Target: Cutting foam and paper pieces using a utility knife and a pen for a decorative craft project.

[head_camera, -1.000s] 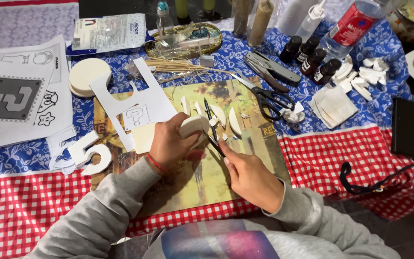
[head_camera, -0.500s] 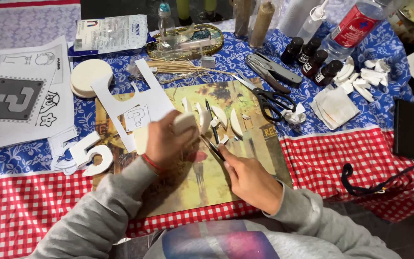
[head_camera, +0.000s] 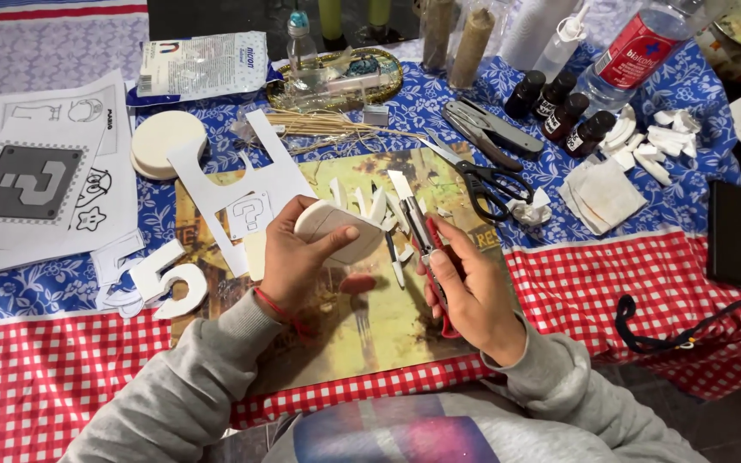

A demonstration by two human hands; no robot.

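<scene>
Since a second ago, both hands have drawn apart, the knife lifting off the white foam piece [head_camera: 336, 230]. That piece sits clamped in the left hand [head_camera: 298, 257] above the picture board [head_camera: 370, 326] near the table's front edge. Beside it, the right hand [head_camera: 465, 287] grips a red utility knife [head_camera: 418, 225], blade up. Black scissors [head_camera: 490, 184] lie just beyond.

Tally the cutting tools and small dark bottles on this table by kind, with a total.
Utility knife, in the right hand: 1
Black-handled scissors: 1
Grey folding tool: 1
Small dark bottles: 4
Total: 7
The left hand holds a white foam piece, not counted.
</scene>
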